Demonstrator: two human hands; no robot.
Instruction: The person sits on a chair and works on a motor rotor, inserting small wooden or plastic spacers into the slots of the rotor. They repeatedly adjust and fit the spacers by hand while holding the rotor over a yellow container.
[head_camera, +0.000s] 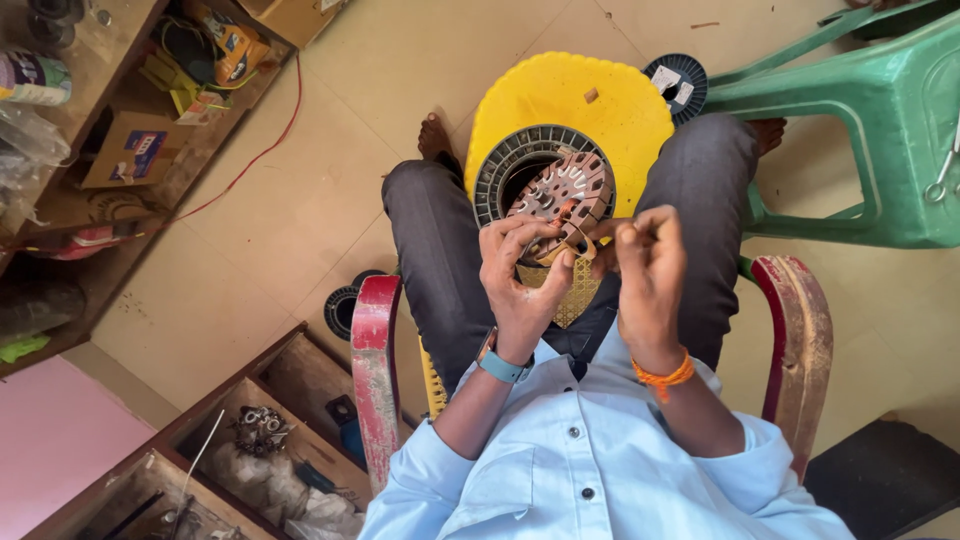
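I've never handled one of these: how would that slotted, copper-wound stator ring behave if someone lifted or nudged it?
The stator ring looks rigid: a metal core with toothed slots, so probably heavy for its size. The left hand grips its edge while the right hand works beside it. Its round outline suggests it might roll if stood on edge, and the copper windings could snag.

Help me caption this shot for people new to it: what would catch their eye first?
Probably the round slotted part wound with copper wire, held up at centre by the left hand with the right hand pinching at its edge. Behind it a bright yellow stool stands between the seated person's knees, and a green plastic chair fills the top right.
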